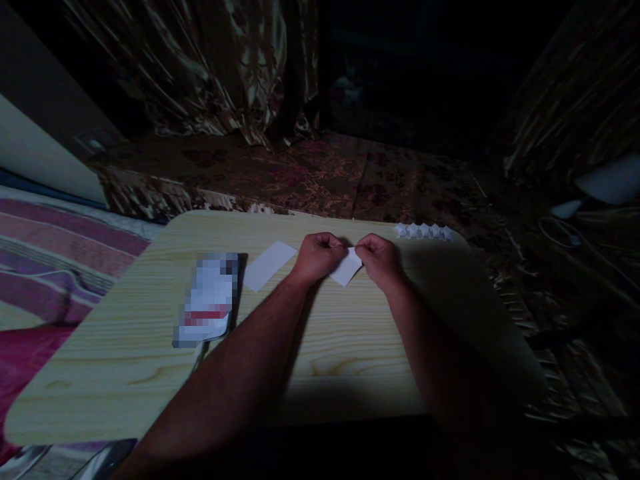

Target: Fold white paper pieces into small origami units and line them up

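Note:
Between my two hands is a small white sheet of paper [345,271], held just over the wooden table. My left hand [321,255] pinches its upper left edge with thumb and curled fingers. At the upper right corner, my right hand [379,259] grips the same paper in a similar pinch. To the left of my left hand lies another white paper piece [270,265], flat on the tabletop. Further left sits a phone-like slab [213,297], its surface pixelated, with a cable at its lower end.
The pale wood table [350,347] spans the front. Several small white folded paper shapes [423,231] stand in a row near its far right edge. A striped bed cover [55,247] lies left, patterned curtains [225,60] hang behind, and a white lamp-like object [610,181] is at right.

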